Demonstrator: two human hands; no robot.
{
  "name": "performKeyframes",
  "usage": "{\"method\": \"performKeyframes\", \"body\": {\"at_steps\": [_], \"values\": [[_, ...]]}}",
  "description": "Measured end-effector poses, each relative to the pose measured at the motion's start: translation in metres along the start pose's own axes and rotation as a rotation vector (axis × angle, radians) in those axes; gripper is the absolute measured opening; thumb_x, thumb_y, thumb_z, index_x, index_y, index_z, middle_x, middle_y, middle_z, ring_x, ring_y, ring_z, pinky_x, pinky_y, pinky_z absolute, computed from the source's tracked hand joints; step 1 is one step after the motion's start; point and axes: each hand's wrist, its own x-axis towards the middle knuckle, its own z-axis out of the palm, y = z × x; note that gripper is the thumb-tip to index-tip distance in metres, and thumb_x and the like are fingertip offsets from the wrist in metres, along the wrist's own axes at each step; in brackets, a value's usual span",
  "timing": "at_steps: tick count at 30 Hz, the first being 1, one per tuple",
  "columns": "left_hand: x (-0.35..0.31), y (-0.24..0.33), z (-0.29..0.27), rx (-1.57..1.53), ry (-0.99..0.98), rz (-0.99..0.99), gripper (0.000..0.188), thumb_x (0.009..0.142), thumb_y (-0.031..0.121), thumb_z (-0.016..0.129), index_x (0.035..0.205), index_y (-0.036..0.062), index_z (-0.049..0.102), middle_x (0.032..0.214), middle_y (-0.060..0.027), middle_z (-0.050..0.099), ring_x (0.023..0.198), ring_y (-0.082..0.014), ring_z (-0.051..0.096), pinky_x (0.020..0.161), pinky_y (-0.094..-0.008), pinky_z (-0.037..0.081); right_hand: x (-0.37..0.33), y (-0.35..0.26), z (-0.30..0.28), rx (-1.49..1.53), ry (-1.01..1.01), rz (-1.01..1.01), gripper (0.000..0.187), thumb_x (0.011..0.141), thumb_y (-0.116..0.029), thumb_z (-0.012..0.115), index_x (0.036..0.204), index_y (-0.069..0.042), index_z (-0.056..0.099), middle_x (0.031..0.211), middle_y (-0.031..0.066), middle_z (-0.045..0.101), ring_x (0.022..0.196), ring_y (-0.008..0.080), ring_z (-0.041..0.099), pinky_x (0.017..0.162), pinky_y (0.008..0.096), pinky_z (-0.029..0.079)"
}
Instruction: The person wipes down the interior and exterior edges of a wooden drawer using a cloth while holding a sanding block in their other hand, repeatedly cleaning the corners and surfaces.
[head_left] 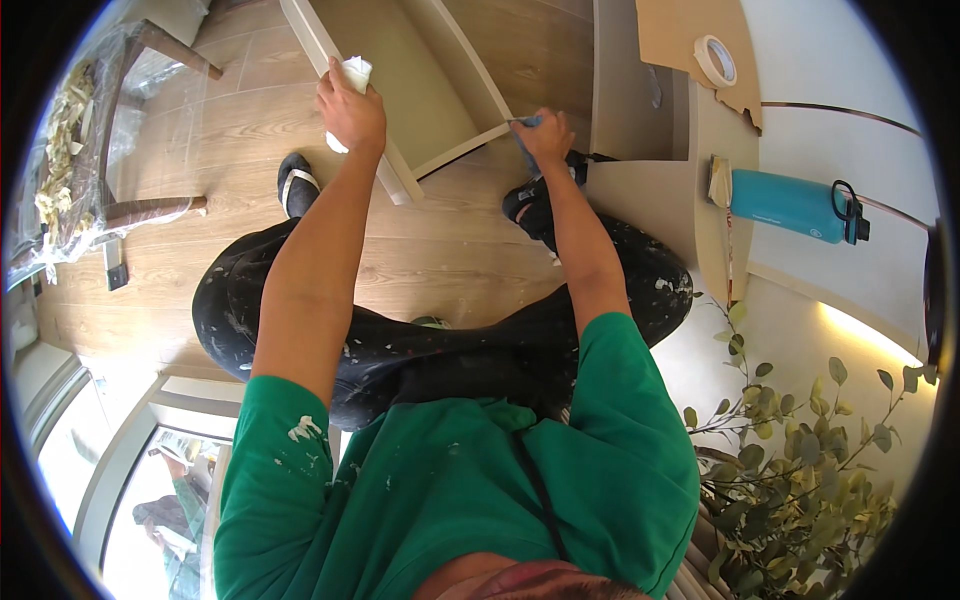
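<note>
Pinching with fingers: left hand (352, 114), one white wad (357, 70); right hand (549, 138), one blue cloth (524, 148); one drawer (415, 80) between.

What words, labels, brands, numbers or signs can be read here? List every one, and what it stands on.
Turquoise bottle: small lettering on its side, too small and blurred to read.
White wad in the left hand, blue-grey piece in the right hand: no readable text.
Nothing else is legible.
</note>
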Motion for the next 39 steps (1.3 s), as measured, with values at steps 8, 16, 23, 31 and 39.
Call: {"method": "performKeyframes", "body": {"at_steps": [8, 16, 23, 31, 39], "values": [[0.000, 0.001, 0.002, -0.004, 0.008, -0.001, 0.068, 0.083, 0.017, 0.077, 0.147, 0.0114, 0.054, 0.131, -0.0156, 0.061, 0.120, -0.0375, 0.059, 0.100, -0.0471, 0.051, 0.000, 0.002, 0.000, 0.008, 0.016, -0.009, 0.055, 0.071, -0.050, 0.085, 0.110, -0.013, 0.074, 0.123, 0.0148, 0.062, 0.118, 0.0340, 0.062, 0.106, 0.0527, 0.042], [0.000, 0.000, 0.002, -0.008, 0.014, 0.017, 0.068, 0.083, 0.017, 0.078, 0.146, 0.0113, 0.055, 0.131, -0.0159, 0.062, 0.120, -0.0372, 0.059, 0.101, -0.0468, 0.051, 0.000, -0.001, -0.001, -0.012, 0.014, 0.007, 0.055, 0.071, -0.049, 0.085, 0.112, -0.014, 0.074, 0.125, 0.0148, 0.063, 0.119, 0.0333, 0.062, 0.107, 0.0521, 0.042], [-0.002, 0.005, 0.001, -0.013, 0.006, 0.011, 0.069, 0.080, 0.014, 0.080, 0.145, 0.0111, 0.055, 0.131, -0.0160, 0.062, 0.120, -0.0373, 0.059, 0.101, -0.0468, 0.050, 0.002, 0.003, -0.003, -0.014, 0.011, -0.004, 0.057, 0.071, -0.050, 0.085, 0.113, -0.014, 0.074, 0.124, 0.0136, 0.063, 0.120, 0.0320, 0.062, 0.105, 0.0508, 0.043], [0.001, 0.001, 0.000, 0.000, 0.004, 0.010, 0.068, 0.081, 0.014, 0.079, 0.145, 0.0112, 0.055, 0.131, -0.0162, 0.062, 0.121, -0.0371, 0.059, 0.102, -0.0468, 0.050, -0.002, -0.008, -0.002, -0.013, 0.008, -0.013, 0.056, 0.071, -0.051, 0.085, 0.111, -0.013, 0.075, 0.122, 0.0145, 0.065, 0.119, 0.0331, 0.062, 0.103, 0.0515, 0.045], [0.000, 0.002, -0.002, -0.028, -0.025, -0.004, 0.071, 0.080, 0.012, 0.079, 0.146, 0.0101, 0.053, 0.133, -0.0162, 0.059, 0.122, -0.0370, 0.057, 0.101, -0.0458, 0.050, -0.007, -0.012, 0.002, -0.026, 0.045, -0.053, 0.052, 0.072, -0.050, 0.084, 0.109, -0.014, 0.075, 0.119, 0.0147, 0.066, 0.113, 0.0333, 0.065, 0.099, 0.0506, 0.047]]}}
